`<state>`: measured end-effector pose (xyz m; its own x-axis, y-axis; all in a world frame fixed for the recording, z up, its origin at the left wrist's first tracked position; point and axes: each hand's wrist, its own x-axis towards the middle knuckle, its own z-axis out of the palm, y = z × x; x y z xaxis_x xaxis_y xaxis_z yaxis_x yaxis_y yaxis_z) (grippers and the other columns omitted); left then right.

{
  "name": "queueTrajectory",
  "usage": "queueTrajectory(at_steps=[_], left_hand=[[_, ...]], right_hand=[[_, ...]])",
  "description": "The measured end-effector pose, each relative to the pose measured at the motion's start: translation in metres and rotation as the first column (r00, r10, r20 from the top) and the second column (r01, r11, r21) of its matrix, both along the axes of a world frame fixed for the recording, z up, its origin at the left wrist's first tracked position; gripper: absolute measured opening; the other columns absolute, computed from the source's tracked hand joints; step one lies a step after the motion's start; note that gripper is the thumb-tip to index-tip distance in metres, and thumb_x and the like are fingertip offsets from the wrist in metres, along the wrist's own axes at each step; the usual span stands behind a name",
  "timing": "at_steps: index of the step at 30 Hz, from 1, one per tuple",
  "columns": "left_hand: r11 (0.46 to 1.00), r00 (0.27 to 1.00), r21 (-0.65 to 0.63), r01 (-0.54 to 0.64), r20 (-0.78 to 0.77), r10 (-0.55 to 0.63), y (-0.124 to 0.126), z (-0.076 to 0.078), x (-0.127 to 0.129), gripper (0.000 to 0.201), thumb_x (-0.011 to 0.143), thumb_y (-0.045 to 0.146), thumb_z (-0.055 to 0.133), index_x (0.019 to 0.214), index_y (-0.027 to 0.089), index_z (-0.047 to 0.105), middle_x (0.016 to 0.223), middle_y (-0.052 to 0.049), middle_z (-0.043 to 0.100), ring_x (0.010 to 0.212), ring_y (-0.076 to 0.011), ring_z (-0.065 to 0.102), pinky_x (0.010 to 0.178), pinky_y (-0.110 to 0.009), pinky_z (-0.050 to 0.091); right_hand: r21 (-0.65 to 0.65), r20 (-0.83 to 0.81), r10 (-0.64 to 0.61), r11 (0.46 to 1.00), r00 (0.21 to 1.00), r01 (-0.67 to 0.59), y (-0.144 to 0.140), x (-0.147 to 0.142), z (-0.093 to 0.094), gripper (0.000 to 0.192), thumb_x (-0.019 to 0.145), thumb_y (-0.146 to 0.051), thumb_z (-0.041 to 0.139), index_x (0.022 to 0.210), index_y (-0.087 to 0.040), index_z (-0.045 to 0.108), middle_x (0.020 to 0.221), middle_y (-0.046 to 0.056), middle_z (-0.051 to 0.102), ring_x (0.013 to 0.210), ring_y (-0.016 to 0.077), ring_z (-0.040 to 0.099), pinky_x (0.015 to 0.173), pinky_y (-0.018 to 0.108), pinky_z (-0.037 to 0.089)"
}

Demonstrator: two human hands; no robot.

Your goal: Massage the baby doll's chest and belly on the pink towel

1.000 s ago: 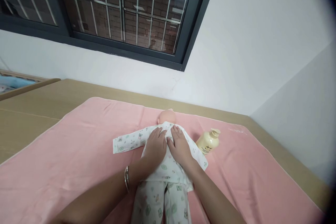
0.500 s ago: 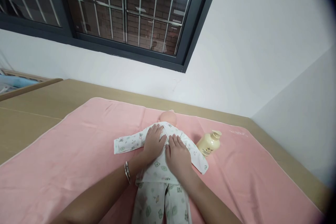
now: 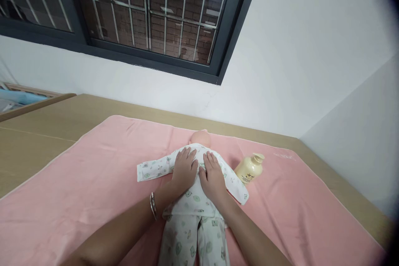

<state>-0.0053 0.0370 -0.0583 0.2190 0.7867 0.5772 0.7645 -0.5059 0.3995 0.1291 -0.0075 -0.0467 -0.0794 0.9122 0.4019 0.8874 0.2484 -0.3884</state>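
A baby doll in a white patterned top and matching trousers lies on a pink mat, its head pointing away from me. Its sleeves spread out to both sides. My left hand rests flat on the left of the upper torso, fingers extended. Beside it, my right hand lies flat on the right of the torso, thumb near the other thumb. Neither hand grips anything. A silver bangle circles my left wrist. A cream pump bottle stands close to the doll's right-hand sleeve.
Under the mat is a wooden surface that meets a white wall. A dark-framed window with metal bars is set above. At the far left, a wooden-edged box holds something light blue.
My right hand has shifted slightly up, and its fingers have straightened on the torso. My left hand stays on the doll's upper torso. The whole view has moved a little.
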Motion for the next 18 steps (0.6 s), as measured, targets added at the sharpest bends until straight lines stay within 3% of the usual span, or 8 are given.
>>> queueTrajectory(at_steps=[5,10,14,18], left_hand=[[0.997,0.999,-0.063,0.037,-0.029,-0.039,-0.017,0.007,0.006,0.045,0.088,0.010,0.035,0.126,0.018,0.057,0.137,-0.010,0.055,0.132,-0.0241,0.045,0.110,-0.047,0.037],[0.998,0.999,-0.047,0.032,-0.009,-0.032,-0.027,0.008,0.011,0.044,0.088,0.010,0.037,0.125,0.018,0.058,0.138,-0.010,0.055,0.132,-0.0248,0.045,0.110,-0.049,0.036],[0.994,0.998,-0.099,0.055,-0.007,-0.056,-0.018,0.006,0.006,0.043,0.091,0.015,0.036,0.129,0.016,0.056,0.139,-0.011,0.053,0.132,-0.0248,0.045,0.110,-0.047,0.037],[0.992,0.998,-0.110,0.060,0.004,-0.060,0.005,-0.001,-0.003,0.043,0.090,0.021,0.040,0.131,0.015,0.053,0.140,-0.013,0.052,0.134,-0.0273,0.042,0.110,-0.050,0.036]], right_hand=[[-0.007,-0.028,0.055,0.998,0.998,-0.055,0.008,0.009,0.001,0.051,0.096,-0.029,0.034,0.143,-0.009,0.041,0.152,0.014,0.032,0.143,0.0266,0.023,0.115,0.050,0.026],[0.000,-0.040,0.045,0.999,0.998,-0.045,0.011,0.010,0.003,0.050,0.097,-0.029,0.032,0.143,-0.011,0.041,0.153,0.013,0.031,0.143,0.0254,0.025,0.114,0.050,0.027],[-0.013,0.055,-0.020,1.000,0.998,0.021,-0.001,-0.001,0.010,0.049,0.094,-0.022,0.033,0.138,-0.007,0.048,0.146,0.015,0.043,0.139,0.0267,0.034,0.114,0.047,0.029],[0.006,0.113,-0.072,0.997,0.991,0.072,-0.020,-0.015,0.017,0.045,0.091,-0.019,0.037,0.131,-0.011,0.057,0.137,0.013,0.054,0.133,0.0271,0.043,0.111,0.045,0.035]])
